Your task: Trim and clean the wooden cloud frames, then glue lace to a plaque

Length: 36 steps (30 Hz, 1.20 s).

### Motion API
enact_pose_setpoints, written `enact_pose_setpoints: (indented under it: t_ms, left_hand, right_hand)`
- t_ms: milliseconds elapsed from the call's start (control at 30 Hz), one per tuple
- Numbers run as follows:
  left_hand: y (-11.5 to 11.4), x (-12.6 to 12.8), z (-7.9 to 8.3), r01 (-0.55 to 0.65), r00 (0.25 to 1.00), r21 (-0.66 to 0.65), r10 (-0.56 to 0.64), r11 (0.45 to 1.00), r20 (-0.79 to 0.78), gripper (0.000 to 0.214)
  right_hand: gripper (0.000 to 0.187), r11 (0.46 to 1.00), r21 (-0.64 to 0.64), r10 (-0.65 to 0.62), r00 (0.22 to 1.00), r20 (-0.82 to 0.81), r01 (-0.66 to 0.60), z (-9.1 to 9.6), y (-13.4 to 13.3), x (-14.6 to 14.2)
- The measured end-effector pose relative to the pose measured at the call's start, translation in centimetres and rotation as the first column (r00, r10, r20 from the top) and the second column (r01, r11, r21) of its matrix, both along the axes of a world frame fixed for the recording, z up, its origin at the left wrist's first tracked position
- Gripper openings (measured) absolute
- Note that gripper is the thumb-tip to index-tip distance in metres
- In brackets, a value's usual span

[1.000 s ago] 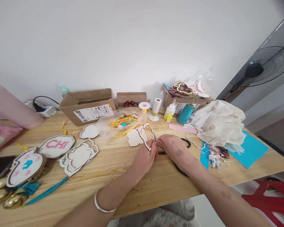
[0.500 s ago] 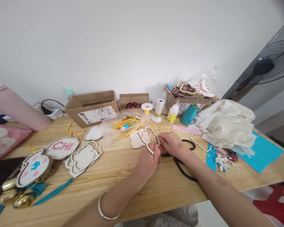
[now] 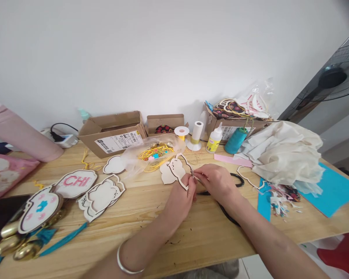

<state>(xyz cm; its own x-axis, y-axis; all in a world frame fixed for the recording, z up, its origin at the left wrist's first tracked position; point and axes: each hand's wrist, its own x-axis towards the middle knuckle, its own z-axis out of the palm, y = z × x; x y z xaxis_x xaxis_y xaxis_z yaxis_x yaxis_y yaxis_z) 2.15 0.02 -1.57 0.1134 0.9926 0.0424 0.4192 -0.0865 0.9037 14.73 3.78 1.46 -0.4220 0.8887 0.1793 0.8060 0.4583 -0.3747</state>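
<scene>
My left hand (image 3: 180, 201) grips the lower right rim of a thin wooden cut-out frame (image 3: 177, 178), which has a wavy outline and dark edges. Against that same rim, the fingers of my right hand (image 3: 219, 182) are pinched together; whatever is between the tips is too small to make out. A pale flower-shaped wooden piece (image 3: 166, 175) lies partly under the frame. Scissors with black handles (image 3: 238, 179) rest on the table beneath my right hand and forearm, which hide most of them.
At left lie stacked wooden cut-outs (image 3: 102, 197), a "CHI" plaque (image 3: 75, 183) and gold bells (image 3: 27, 250). Behind stand a cardboard box (image 3: 113, 135), a glue bottle (image 3: 214, 139) and a teal thread cone (image 3: 236, 141). Cream fabric (image 3: 287, 151) and blue sheets (image 3: 330, 190) lie right.
My right hand has shifted slightly, its fingers now pinched more tightly at the rim. The left hand keeps its grip on the frame. The view has turned a little.
</scene>
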Motion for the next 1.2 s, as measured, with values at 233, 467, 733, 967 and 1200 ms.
enact_pose_setpoints:
  t_ms: [233,467,733,967,1200]
  left_hand:
    - [-0.3,0.1,0.5,0.011,0.984,0.106,0.008,0.994,-0.178,0.023]
    - [-0.4,0.0,0.1,-0.018,0.999,0.062,0.021,0.998,-0.050,0.025]
    - [0.0,0.1,-0.1,-0.018,0.973,-0.061,0.032,0.998,0.229,0.029]
    - [0.0,-0.2,0.0,0.042,0.968,-0.075,-0.022,0.996,0.250,0.028]
    - [0.1,-0.5,-0.3,0.134,0.984,-0.059,-0.125,0.989,0.127,0.026]
  right_hand:
    - [0.019,0.963,0.259,0.020,0.983,0.180,-0.067,-0.6,-0.9,-0.5]
    - [0.016,0.966,0.255,-0.045,0.998,0.040,0.033,-1.5,-0.5,-0.3]
    - [0.018,0.998,0.019,0.063,0.956,-0.285,-0.060,-1.1,1.1,0.9]
    - [0.015,0.988,-0.028,0.137,0.946,-0.293,-0.151,-1.0,1.3,1.1]
    - [0.016,0.972,-0.171,0.115,0.964,-0.240,-0.158,-0.4,1.3,1.3]
